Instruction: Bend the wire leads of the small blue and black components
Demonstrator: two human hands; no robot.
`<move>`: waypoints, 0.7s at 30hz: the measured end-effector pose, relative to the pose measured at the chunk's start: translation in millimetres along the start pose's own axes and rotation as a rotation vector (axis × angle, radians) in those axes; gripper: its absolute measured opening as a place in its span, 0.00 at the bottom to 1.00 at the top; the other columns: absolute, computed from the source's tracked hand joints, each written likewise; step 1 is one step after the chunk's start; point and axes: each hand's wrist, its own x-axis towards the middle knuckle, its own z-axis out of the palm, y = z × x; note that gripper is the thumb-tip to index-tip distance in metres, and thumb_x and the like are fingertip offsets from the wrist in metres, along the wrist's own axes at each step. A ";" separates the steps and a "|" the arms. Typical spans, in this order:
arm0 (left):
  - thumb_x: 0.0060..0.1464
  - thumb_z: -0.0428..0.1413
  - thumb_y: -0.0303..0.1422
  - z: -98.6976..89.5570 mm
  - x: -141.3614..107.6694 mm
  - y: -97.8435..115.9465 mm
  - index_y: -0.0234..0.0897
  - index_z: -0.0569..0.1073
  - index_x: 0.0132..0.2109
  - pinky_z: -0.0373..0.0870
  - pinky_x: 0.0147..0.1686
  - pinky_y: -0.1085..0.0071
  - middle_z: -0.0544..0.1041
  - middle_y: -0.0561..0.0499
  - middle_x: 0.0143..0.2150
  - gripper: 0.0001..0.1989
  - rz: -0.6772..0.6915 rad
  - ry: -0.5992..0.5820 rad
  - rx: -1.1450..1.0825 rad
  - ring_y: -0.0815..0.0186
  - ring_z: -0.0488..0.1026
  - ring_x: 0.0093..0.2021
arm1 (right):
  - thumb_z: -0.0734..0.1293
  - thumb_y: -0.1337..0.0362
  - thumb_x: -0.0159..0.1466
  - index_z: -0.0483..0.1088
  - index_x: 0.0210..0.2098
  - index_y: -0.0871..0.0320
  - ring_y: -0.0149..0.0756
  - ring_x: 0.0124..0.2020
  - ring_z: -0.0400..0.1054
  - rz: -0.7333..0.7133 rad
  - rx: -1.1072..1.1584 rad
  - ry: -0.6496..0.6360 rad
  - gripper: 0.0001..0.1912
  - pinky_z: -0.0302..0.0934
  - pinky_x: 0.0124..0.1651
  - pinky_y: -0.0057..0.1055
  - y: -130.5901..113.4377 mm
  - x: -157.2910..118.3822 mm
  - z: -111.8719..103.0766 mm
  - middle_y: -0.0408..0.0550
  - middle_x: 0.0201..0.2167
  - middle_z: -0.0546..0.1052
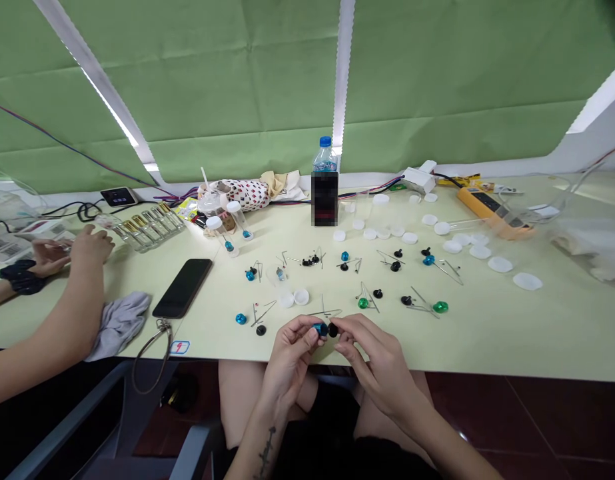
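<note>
Near the table's front edge, my left hand pinches a small blue metallic part. My right hand holds a small black round part by its fingertips, right beside the blue one; whether the two touch is hard to tell. Just beyond my hands lie thin metal pins and two white caps. Small groups of parts spread over the table, among them a blue piece with a black piece at left, and green pieces at right.
A phone with a strap and a grey cloth lie at left, near another person's arms. Glass vials, capped tubes and a bottle stand farther back. White discs and an orange meter are at right.
</note>
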 end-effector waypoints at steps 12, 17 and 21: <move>0.45 0.66 0.30 1.8 -1.0 3.9 0.33 0.78 0.36 0.67 0.33 0.80 0.76 0.51 0.30 0.09 0.040 0.020 0.056 0.75 0.70 0.29 | 0.52 0.52 0.71 0.64 0.54 0.57 0.32 0.30 0.68 0.028 -0.133 -0.042 0.21 0.63 0.33 0.30 2.9 -1.3 -2.3 0.52 0.42 0.71; 0.45 0.66 0.29 1.1 -3.1 3.2 0.33 0.77 0.36 0.67 0.33 0.79 0.75 0.52 0.30 0.09 0.032 0.014 0.065 0.74 0.70 0.29 | 0.51 0.52 0.71 0.64 0.55 0.57 0.37 0.38 0.70 0.021 -0.115 -0.101 0.23 0.65 0.36 0.31 1.6 -1.1 -2.9 0.54 0.44 0.71; 0.44 0.67 0.29 0.9 -4.5 4.5 0.33 0.77 0.35 0.66 0.32 0.80 0.75 0.52 0.30 0.10 0.030 0.017 0.056 0.75 0.70 0.28 | 0.51 0.53 0.71 0.66 0.50 0.59 0.38 0.36 0.70 0.014 -0.115 -0.081 0.21 0.64 0.35 0.31 2.0 -1.7 -3.0 0.54 0.39 0.73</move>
